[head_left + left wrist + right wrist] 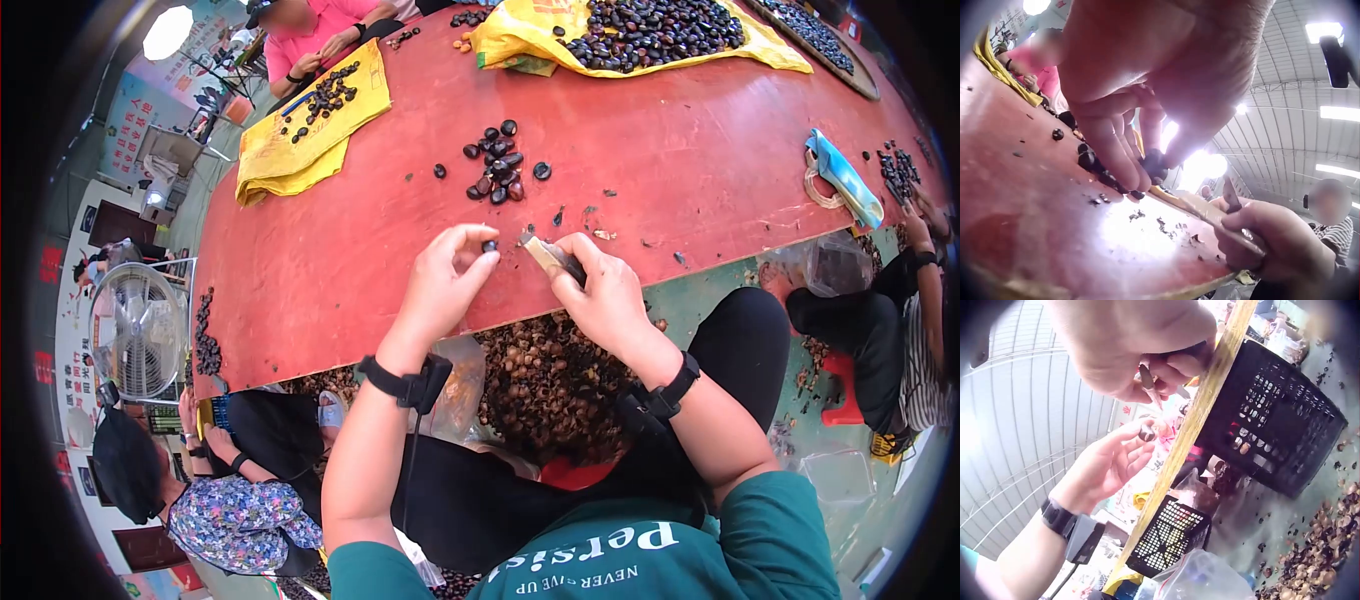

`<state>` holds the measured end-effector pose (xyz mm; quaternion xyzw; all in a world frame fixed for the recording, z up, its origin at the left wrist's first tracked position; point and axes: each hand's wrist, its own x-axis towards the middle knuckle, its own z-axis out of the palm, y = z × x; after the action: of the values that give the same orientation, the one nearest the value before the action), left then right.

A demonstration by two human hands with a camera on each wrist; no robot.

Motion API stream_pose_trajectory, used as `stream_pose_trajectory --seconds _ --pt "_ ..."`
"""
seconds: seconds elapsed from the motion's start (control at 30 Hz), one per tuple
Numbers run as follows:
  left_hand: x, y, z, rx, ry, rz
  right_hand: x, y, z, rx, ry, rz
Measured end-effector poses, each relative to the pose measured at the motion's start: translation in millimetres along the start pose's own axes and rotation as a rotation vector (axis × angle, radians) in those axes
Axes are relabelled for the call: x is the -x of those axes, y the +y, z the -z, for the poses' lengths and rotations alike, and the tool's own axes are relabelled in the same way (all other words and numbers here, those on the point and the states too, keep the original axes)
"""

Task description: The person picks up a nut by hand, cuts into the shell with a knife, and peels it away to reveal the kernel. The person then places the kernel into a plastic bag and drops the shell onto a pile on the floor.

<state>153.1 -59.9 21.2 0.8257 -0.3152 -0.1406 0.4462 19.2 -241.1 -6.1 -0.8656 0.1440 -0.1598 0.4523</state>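
Over the red table (380,240), my left hand (445,275) pinches a dark, glossy, round nut (490,246) between thumb and index finger. Facing it, my right hand (605,300) grips a tool with a flat, light-coloured strip (543,254) and a dark part against the palm. From the left wrist view, a dark pointed piece (1231,195) rises beside that strip. The nut and the tool's tip stand a short gap apart. Just beyond the hands lies a small pile of dark nuts (495,165). Dark shell scraps (558,216) are scattered near the tool.
Yellow sacks with nuts lie far left (270,160) and at the back (510,40). A blue packet (845,180) sits on the right. Brown shells (550,390) heap below the table edge. Black crates (1266,419) stand beneath. Other people sit around; a fan (140,330) is left.
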Motion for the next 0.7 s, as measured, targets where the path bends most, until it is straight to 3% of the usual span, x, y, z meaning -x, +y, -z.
stream_pose_trajectory --seconds 0.27,0.7 --pt "21 -34 -8 0.122 0.067 -0.02 6 -7 -18 0.051 0.066 0.368" --pt "21 -34 -7 0.124 0.053 -0.014 6 -3 -25 0.218 0.019 0.425"
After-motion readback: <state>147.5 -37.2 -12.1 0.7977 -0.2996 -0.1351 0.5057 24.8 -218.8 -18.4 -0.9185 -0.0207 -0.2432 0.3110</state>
